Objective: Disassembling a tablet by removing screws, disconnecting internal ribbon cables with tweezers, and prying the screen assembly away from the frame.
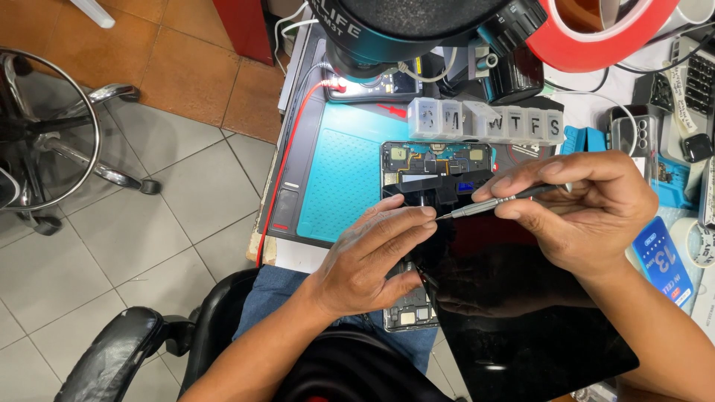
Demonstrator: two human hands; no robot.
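- The tablet (439, 167), its back open, lies on the teal work mat (350, 186) at the bench's near edge; its far end shows bare boards and cables.
- The glossy black screen panel (521, 327) is lifted off and tilted, overhanging toward the person.
- The left hand (376, 257) clasps the tablet's near-left edge.
- The right hand (588, 212) pinches a slim screwdriver (495, 202), tip just beside the left fingers; which screw it meets is hidden.
- Opening looks largely done; inner work remains.
- Free mat lies left; a clear pill organiser (484, 119) and clutter crowd far and right.

pill organiser (488, 120) | red tape roll (596, 45) | teal mat (350, 175) | chrome stool (45, 134) | microscope (417, 30)
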